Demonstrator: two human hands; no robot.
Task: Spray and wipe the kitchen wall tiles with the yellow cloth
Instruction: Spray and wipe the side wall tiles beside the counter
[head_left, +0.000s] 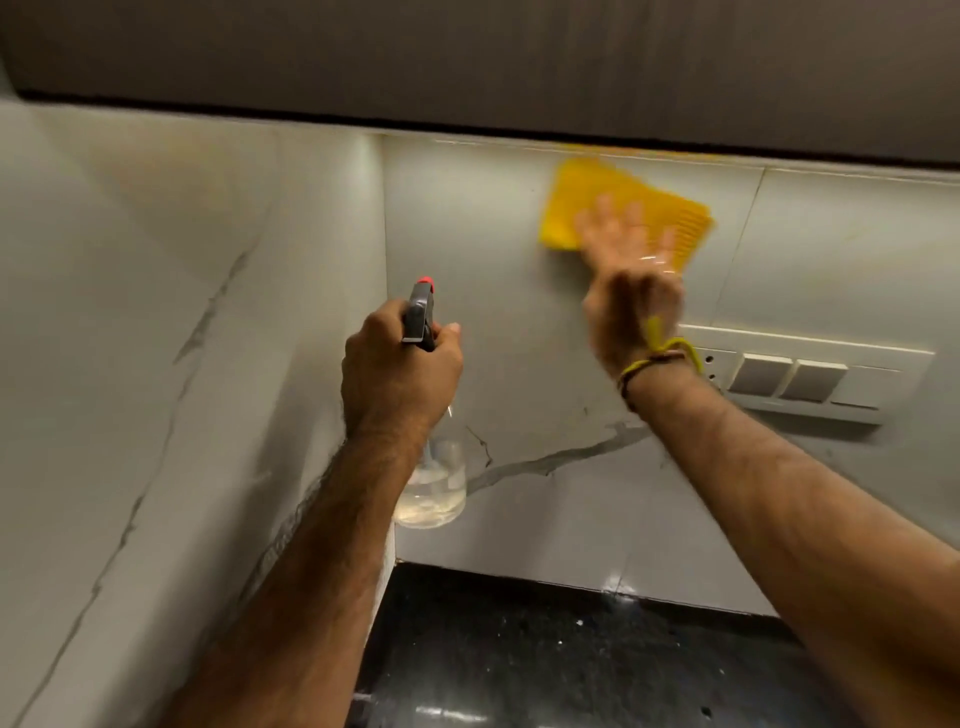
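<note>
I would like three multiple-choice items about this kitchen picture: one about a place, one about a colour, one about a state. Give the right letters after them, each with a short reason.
1. Where is the yellow cloth?
A. on the black counter
B. flat on the wall tiles, just under the cabinet
C. over the switch panel

2. What colour is the nozzle tip of the spray bottle?
A. red
B. blue
C. green

3. How does the right hand meet the cloth?
A. it crumples the cloth into a fist
B. it hangs free of the cloth
C. it presses the cloth with straight fingers

Answers:
1 B, the cloth lies on the wall tiles below the dark cabinet, above the switch panel.
2 A, the tip above the left hand is red.
3 C, the fingers spread flat over the cloth.
</note>
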